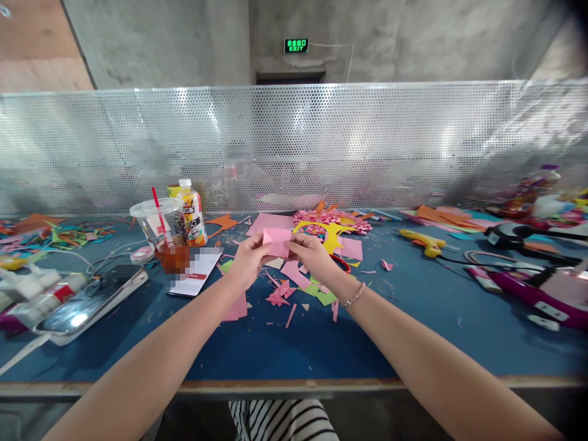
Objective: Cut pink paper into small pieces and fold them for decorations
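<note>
Two hands pinched one pink paper piece (277, 241) above the blue table (413, 318).
Left hand (248, 260) and right hand (312, 254) gripped its opposite edges (fingers closed on it); pink scraps (280, 294) lay beneath, a plastic cup (162, 229) well to the left.

1. The pink sheet (277, 241) was thin matt paper, and so were the scraps (281, 293) under it.
2. The desk (413, 318) had a blue matt top, smooth, with a worn pale edge.
3. The screen (321, 147) behind was perforated metal and shiny.
4. The cup (160, 229) was clear glossy plastic, with a red plastic straw.
5. The phone (94, 300) had a glossy glass face.
6. The wall (390, 37) looked like rough bare concrete.
7. The bracelet (354, 296) looked like shiny metal beads.
</note>
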The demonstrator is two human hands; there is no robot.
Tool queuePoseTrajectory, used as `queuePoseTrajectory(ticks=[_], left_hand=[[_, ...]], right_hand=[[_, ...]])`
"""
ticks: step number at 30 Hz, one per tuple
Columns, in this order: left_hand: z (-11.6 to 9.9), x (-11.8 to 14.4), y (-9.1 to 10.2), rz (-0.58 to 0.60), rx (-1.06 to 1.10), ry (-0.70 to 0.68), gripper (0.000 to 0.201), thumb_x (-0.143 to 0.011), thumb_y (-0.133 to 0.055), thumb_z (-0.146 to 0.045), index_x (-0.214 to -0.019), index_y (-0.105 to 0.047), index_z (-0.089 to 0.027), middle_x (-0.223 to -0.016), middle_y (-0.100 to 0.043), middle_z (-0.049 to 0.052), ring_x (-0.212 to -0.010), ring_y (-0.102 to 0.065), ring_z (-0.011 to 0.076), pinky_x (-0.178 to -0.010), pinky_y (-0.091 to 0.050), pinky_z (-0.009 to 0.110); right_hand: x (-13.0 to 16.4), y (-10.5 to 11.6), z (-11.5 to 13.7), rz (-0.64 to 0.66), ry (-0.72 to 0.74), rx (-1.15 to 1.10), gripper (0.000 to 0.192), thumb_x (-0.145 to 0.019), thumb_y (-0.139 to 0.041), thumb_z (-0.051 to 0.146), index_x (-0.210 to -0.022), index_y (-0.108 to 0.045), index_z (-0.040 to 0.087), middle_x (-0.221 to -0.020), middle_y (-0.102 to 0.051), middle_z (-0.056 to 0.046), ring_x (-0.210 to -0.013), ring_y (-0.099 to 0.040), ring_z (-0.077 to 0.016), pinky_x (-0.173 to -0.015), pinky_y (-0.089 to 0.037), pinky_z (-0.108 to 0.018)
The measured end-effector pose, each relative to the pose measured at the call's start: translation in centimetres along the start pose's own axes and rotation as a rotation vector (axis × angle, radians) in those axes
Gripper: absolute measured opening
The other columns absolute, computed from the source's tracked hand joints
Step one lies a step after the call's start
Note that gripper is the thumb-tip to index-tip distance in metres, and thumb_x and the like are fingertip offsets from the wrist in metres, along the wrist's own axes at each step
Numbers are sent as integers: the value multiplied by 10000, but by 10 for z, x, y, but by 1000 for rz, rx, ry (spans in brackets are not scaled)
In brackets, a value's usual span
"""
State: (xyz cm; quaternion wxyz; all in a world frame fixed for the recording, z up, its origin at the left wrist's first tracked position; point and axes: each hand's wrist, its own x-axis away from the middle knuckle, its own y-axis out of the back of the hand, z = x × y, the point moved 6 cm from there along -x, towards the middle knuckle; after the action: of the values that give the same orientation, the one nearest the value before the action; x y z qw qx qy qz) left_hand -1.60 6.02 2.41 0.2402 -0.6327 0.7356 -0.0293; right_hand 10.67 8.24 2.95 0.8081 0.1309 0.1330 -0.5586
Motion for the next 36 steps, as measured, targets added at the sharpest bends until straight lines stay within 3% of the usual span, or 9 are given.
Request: queuePoseTrajectory(ticks=[6, 13, 19, 30, 36], left_hand=[[2, -3, 7, -44, 76, 23, 228, -623, -676, -191, -843, -647, -138, -871, -660, 56, -747, -611, 146, -724, -496, 303], [5, -5, 16, -177, 210, 91, 175, -590, -626, -99, -759, -617, -143, -676, -633, 14, -607, -597, 124, -672, -519, 317], [4, -5, 14, -152, 179, 96, 184, -590, -600, -79, -767, -617, -127, -727, -634, 33, -626, -595, 130, -667, -527, 321], [3, -7, 15, -128, 96, 74, 244, -587, -600, -120, -827, -633, -156, -818, -632, 35, -691, -586, 128, -655, -515, 285], [-3, -5, 13, -107, -50, 7, 209, -604, -578, -126, -798, -641, -174, -824, -621, 21, -668, -550, 103, -597, -471, 228]], right_hand=[[2, -3, -3, 19, -100, -156, 84, -634, -606, 215, -696, -604, 158, -618, -586, 16, -553, -551, -81, -593, -466, -222], [-2, 2, -7, -41, -83, -133, 150, -643, -593, 209, -785, -607, 165, -633, -597, 23, -551, -552, -74, -571, -473, -209], [-3, 7, -7, -102, -57, -39, 123, -679, -575, 229, -789, -579, 173, -604, -573, 35, -525, -548, -74, -551, -492, -214], [-2, 7, 3, -101, -3, 48, 173, -700, -569, 250, -847, -574, 160, -597, -568, 32, -515, -578, -91, -567, -519, -242], [-2, 10, 4, -106, 60, 105, 234, -697, -567, 250, -903, -612, 148, -617, -591, 12, -561, -594, -114, -602, -517, -267]])
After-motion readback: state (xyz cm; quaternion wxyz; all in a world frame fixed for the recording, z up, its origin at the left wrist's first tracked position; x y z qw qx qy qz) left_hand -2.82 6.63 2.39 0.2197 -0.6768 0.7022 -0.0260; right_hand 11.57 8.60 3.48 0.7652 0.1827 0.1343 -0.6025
